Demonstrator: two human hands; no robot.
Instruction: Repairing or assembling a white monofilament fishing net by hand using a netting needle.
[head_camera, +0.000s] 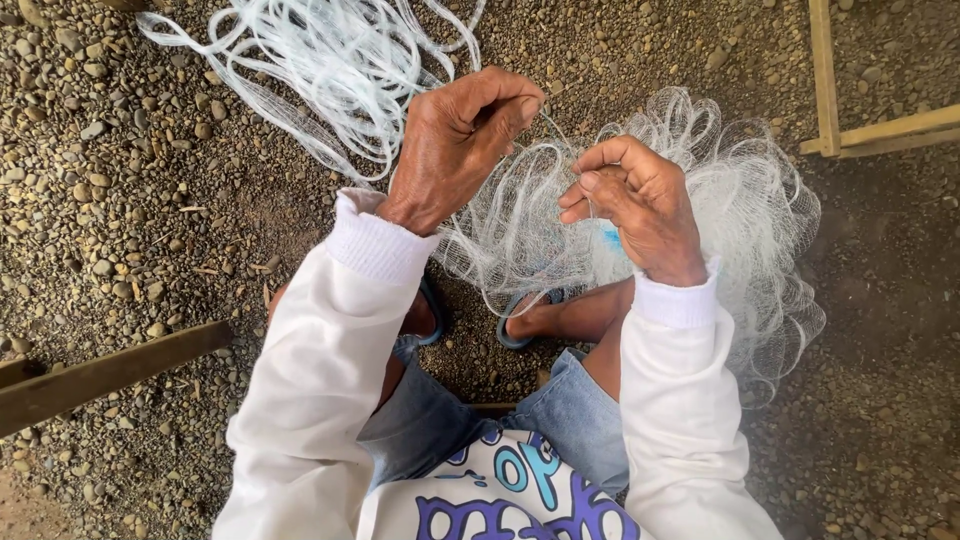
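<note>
A fine white fishing net (745, 215) lies bunched over my right leg and spills onto the gravel. My left hand (455, 145) is raised, with thumb and fingers pinched on a thin strand of the net. My right hand (640, 205) is curled shut on the net's mesh close by, and a small blue object (611, 238) shows just under its palm. A taut thread runs between the two hands. White sleeves cover both arms.
A looped heap of white net cord (330, 60) lies on the gravel ahead. A wooden beam (100, 375) crosses at the left and a wooden frame (850, 135) stands at the top right. My feet in blue sandals (520, 320) rest below the hands.
</note>
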